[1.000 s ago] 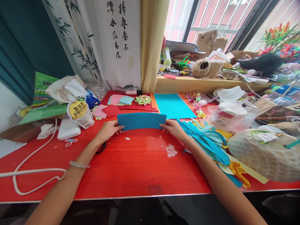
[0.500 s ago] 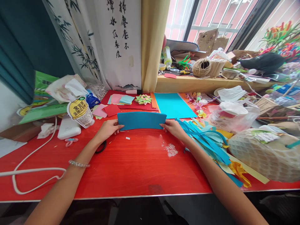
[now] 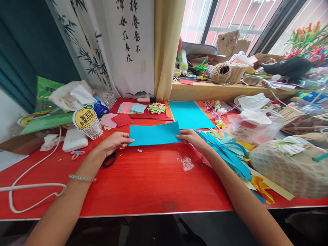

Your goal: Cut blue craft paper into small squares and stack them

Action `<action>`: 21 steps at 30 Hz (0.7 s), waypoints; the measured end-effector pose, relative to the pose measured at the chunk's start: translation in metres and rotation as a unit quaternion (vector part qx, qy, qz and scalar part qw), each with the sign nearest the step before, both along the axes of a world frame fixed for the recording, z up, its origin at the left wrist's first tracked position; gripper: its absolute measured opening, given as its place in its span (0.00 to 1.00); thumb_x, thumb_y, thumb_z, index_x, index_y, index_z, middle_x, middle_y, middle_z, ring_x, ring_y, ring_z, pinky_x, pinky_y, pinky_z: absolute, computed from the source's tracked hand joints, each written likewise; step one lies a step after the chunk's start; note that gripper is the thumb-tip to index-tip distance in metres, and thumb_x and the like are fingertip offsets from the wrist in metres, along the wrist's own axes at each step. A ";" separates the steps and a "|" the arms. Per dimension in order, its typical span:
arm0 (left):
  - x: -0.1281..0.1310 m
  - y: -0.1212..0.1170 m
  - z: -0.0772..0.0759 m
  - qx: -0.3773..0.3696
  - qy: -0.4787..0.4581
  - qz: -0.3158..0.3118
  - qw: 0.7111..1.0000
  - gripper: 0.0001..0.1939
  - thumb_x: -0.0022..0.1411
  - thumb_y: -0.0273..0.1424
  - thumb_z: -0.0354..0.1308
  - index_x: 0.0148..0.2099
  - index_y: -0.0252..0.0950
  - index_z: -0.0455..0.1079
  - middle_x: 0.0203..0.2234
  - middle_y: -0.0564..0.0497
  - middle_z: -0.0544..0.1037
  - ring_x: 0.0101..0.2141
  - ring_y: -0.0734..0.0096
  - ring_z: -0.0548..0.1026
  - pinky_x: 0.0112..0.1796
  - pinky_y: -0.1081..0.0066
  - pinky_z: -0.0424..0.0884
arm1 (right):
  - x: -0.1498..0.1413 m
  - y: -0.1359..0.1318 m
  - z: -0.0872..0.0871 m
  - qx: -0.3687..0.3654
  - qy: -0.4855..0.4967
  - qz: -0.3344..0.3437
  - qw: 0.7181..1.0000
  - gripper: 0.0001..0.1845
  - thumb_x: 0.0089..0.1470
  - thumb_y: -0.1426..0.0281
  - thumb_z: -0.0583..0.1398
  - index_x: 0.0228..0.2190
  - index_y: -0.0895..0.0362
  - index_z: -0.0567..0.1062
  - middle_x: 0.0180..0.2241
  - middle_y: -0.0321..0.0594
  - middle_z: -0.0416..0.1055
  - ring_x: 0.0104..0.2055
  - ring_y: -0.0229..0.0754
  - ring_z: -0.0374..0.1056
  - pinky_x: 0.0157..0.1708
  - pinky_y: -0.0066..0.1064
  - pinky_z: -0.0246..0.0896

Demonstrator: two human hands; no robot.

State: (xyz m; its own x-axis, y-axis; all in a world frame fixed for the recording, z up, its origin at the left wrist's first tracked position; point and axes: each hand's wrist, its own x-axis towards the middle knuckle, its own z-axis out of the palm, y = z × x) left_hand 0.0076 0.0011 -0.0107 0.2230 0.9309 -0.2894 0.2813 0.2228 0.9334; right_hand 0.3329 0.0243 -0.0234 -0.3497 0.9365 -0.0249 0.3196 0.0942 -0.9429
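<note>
A bright blue rectangular sheet of paper (image 3: 154,134) is held by its two short ends above the red table (image 3: 143,184). My left hand (image 3: 117,141) pinches its left end between thumb and fingers. At the opposite end, my right hand (image 3: 191,137) grips the edge the same way. The top edge of the sheet dips slightly toward its left half. Just below my left hand lies a black loop (image 3: 109,160), perhaps a scissor handle, partly hidden by the wrist. Behind the held piece rests a larger blue sheet (image 3: 191,114).
Blue and pale paper strips (image 3: 228,150) pile up beside my right forearm. Further right sits a net-wrapped bundle (image 3: 287,167). Pink and red paper squares (image 3: 122,120), a folded paper star (image 3: 156,108) and a white box (image 3: 75,139) lie left and back. Clear bits (image 3: 187,164) dot the table.
The held paper has tilted so its face shows taller and brighter, and its lower edge sits slightly lower. My left wrist has shifted a little, showing more of the black loop.
</note>
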 end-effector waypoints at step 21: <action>-0.058 0.124 -0.007 0.224 0.513 0.126 0.819 0.42 0.35 0.50 0.63 0.45 0.21 0.66 0.47 0.21 0.64 0.52 0.30 0.56 0.47 0.51 0.56 | 0.001 0.010 -0.015 -0.083 0.026 -0.034 0.996 0.13 0.37 0.62 0.62 0.22 0.60 0.72 0.13 0.32 0.61 0.15 0.31 0.54 0.16 0.24 0.47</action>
